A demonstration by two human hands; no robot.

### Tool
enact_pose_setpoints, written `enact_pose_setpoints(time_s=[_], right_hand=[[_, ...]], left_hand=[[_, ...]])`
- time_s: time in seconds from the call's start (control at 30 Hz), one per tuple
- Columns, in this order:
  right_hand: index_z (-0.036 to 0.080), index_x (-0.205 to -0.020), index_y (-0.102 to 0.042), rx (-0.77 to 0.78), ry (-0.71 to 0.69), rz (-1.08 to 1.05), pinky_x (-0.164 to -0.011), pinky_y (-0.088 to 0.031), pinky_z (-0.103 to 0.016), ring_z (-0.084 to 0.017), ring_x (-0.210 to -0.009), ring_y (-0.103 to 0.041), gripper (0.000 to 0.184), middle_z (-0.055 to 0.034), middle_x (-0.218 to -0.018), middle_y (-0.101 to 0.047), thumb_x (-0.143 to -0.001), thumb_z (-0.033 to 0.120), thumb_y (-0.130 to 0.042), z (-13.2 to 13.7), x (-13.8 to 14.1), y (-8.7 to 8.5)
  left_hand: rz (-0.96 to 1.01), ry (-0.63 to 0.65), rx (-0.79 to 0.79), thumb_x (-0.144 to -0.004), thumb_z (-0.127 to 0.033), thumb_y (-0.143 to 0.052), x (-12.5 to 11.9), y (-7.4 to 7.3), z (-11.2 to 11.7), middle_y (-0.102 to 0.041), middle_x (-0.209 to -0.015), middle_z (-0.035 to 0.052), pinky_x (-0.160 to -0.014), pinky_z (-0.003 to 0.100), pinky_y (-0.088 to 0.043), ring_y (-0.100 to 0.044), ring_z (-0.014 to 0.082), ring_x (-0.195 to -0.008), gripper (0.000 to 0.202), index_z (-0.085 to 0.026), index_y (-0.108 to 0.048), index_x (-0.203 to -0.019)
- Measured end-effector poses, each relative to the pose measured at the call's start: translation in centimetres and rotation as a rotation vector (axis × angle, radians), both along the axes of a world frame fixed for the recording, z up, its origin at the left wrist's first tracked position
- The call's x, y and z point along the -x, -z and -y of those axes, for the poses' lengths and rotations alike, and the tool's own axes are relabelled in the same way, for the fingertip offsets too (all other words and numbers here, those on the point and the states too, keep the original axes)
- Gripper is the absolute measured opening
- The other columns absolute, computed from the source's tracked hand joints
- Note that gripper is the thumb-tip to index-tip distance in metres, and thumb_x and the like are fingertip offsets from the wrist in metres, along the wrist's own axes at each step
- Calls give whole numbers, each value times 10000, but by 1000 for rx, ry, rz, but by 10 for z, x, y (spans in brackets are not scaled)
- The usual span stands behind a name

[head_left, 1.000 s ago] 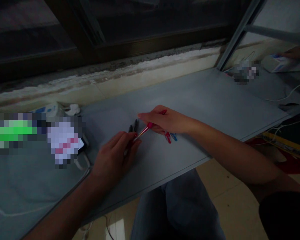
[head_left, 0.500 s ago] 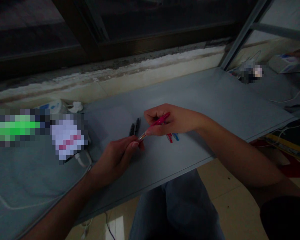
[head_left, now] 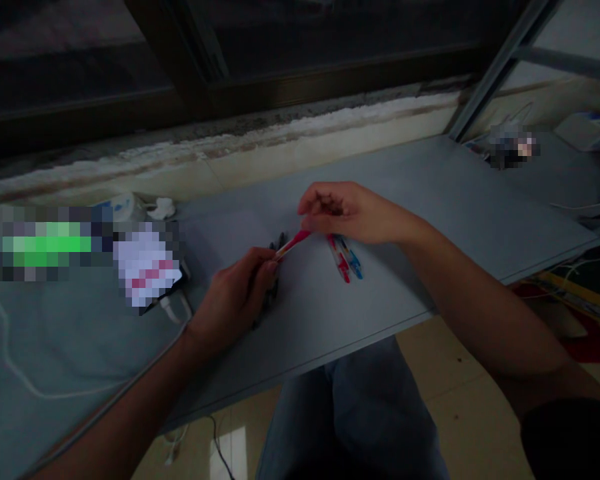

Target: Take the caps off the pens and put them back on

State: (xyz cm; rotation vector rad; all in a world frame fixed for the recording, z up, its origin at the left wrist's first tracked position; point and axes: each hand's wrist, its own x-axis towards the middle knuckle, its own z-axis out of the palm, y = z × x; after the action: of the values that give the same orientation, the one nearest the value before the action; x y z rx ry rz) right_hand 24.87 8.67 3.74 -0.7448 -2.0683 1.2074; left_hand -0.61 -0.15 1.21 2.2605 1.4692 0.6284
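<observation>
My left hand pinches the clear end of a pink-red pen between thumb and fingertips. From there the pen slants up to my right hand, whose thumb covers its far end. The right fingers are curled, with the thumb against the pen. Under the right hand, a red pen and a blue pen with clear barrels lie side by side on the grey desk. Dark pens lie behind my left fingers, mostly hidden.
At the left, a phone-like device with a blurred screen has a white cable plugged in. Behind it stand a round white object and a white plug. A metal post rises at the back right. My legs are below the desk's front edge.
Both hands have moved slightly up in view, and the right hand has slid over the pen's far end with its fingers looser. More of the red and blue pens shows.
</observation>
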Motion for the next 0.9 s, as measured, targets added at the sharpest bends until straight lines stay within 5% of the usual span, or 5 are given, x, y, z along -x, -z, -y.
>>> enact_pose_setpoints(time_s=[0.1,0.27,0.43,0.57,0.9], right_hand=[[161,-777,-581,59,25,84,-588,-376,-248,-101,-587,-503,367,4,-654,-588,-1008,446,-578,-1,-1,0],[159,-1049,-605,19,30,-5,-648,-426,-231,-97,-693,-562,312,-14,-899,-687,-848,303,-794,-2,-3,1],[136,-792,-600,82,57,98,-601,-403,-231,-88,-595,-532,350,-6,-669,-614,-1010,410,-606,-7,-2,5],[143,-963,-622,73,-4,-120,-608,-437,-194,-76,-646,-580,229,22,-788,-666,-853,255,-789,-14,-2,11],[130,-925,-627,84,-17,-267,-596,-432,-181,-55,-619,-545,103,45,-705,-609,-898,182,-712,-18,0,14]], left_hand=[[-15,3,-27,-1068,-414,-402,1,1,-1,-673,-721,-22,-533,212,-442,-558,116,-519,331,-189,-642,-1108],[-13,-20,-69,-1068,-383,-431,2,3,-3,-662,-706,-31,-560,218,-465,-548,109,-513,302,-190,-658,-1116],[6,-30,-78,-1060,-386,-443,3,4,-4,-666,-699,-29,-555,227,-470,-585,117,-531,296,-191,-657,-1117],[14,-60,-63,-1055,-400,-449,4,6,-4,-662,-666,-43,-514,215,-445,-586,112,-497,305,-194,-665,-1116],[54,-65,-68,-1048,-391,-472,5,9,-6,-728,-723,-24,-533,216,-483,-621,110,-532,289,-194,-680,-1086]])
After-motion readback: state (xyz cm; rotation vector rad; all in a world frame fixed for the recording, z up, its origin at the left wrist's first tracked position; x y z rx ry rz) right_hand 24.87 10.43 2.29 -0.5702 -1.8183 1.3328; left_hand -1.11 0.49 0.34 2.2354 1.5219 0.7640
